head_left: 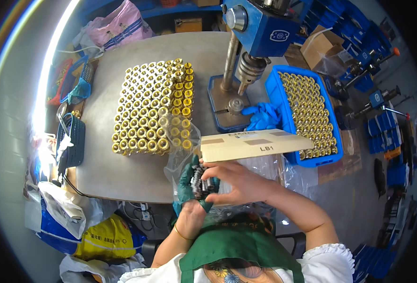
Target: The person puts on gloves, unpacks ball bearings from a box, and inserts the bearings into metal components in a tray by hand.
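My left hand [185, 183], in a dark green glove, is cupped under a small heap of dark metal parts [200, 183]. They look like short ribbed cylinders, perhaps springs; their exact kind is unclear. Over the heap's right side curves my bare right hand [234, 181], thumb and fingers apart at its edge. A clear plastic bag [174, 162] lies around the left hand. Just beyond both hands rises a cardboard box flap [251, 145]. Farther left stands a large block of brass-coloured, ring-topped metal fittings [147, 113] in rows.
A blue drill press [234, 106] stands at the back centre. Blue gloves [263, 117] lie between its base and a blue crate [339, 141] filled with brass fittings. A dark basket [76, 141] sits at the table's left edge. Bags [104, 238] are piled below left.
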The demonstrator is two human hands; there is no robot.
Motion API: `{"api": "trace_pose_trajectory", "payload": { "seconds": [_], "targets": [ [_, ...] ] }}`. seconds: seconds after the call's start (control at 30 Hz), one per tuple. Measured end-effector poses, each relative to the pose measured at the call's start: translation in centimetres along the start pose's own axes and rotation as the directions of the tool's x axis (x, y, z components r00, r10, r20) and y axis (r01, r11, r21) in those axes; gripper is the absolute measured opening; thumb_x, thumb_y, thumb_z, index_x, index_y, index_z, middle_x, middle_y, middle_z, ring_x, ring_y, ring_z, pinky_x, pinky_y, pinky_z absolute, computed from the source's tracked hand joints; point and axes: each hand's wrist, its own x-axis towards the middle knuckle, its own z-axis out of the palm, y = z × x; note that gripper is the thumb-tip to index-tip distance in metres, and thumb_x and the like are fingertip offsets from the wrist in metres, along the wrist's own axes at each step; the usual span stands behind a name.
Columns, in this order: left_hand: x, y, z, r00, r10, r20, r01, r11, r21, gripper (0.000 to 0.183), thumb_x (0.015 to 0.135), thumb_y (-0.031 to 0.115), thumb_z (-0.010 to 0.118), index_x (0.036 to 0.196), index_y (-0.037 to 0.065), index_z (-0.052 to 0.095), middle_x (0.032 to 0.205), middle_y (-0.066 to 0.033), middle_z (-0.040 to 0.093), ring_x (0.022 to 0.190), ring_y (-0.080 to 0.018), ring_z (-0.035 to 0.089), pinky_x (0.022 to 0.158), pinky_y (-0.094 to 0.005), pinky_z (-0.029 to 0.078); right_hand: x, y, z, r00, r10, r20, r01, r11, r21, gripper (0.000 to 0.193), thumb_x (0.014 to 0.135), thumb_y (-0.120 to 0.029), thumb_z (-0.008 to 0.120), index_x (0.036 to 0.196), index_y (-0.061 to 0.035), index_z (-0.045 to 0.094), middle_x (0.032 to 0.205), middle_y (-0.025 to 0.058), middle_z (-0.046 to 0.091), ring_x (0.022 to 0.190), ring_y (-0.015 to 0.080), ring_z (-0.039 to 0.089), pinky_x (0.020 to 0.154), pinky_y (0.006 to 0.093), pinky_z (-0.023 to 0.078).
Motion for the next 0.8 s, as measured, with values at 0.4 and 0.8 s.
{"api": "trace_pose_trajectory", "payload": {
  "seconds": [0.4,0.8],
  "targets": [
    [1.4,2.1,-0.5,1.0,-0.013,0.025,0.017,0.99,-0.142,0.027,0.094,0.016,0.045,0.113,0.006,0.061,0.117,-0.0117,0.062,0.11,-0.027,0.057,0.094,-0.0451,0.047,-3.0,5.8,6.6,0.952,0.119,0.282,0.041,0.864,-0.502,0.013,0.074,-0.021,0.063,0.078,-0.0085,0.064,0.078,0.007,0.062,0.078,0.024,0.061,0.072,0.0402,0.047],
    [-0.5,2.2,0.8,0.994,-0.025,0.104,0.041,0.988,-0.151,0.026,0.093,0.013,0.045,0.111,0.007,0.063,0.115,-0.0117,0.063,0.111,-0.0237,0.058,0.095,-0.042,0.046,-3.2,5.6,3.0,0.986,0.107,0.128,-0.067,0.957,-0.283,0.024,0.076,-0.024,0.066,0.086,-0.0017,0.061,0.076,0.0132,0.064,0.072,0.0251,0.064,0.071,0.0369,0.05]
  ]
}}
